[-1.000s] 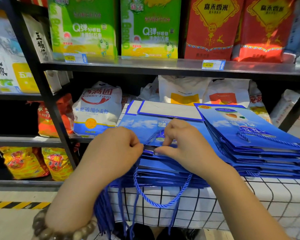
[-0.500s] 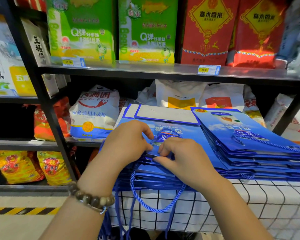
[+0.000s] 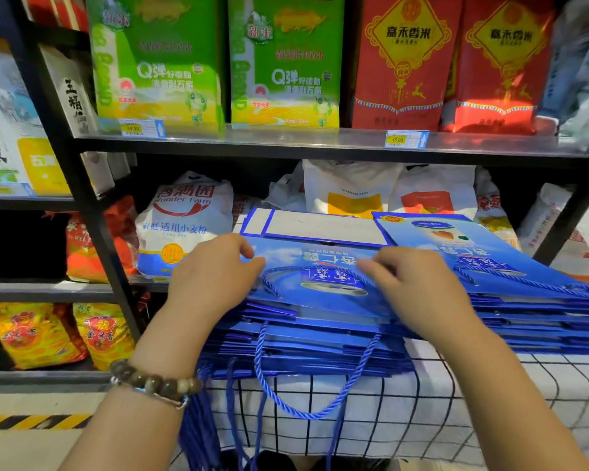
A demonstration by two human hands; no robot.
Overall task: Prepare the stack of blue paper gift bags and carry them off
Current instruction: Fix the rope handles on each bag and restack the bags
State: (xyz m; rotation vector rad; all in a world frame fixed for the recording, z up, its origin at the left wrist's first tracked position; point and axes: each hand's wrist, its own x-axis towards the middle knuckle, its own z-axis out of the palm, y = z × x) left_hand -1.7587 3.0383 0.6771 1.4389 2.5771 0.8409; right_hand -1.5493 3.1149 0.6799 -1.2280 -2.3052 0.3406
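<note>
The stack of blue paper gift bags (image 3: 320, 338) lies on the checked-cloth desk (image 3: 490, 402), with its rope handles (image 3: 198, 426) hanging over the front edge. The left hand (image 3: 215, 273) curls its fingers round the left edge of the top bag (image 3: 320, 256). The right hand (image 3: 412, 287) rests bent fingers on its face (I cannot tell if they pinch anything).

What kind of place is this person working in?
Most likely a grocery shop: black shelves hold green rice bags, red rice bags and a flour sack, with price tags on the shelf edge.
</note>
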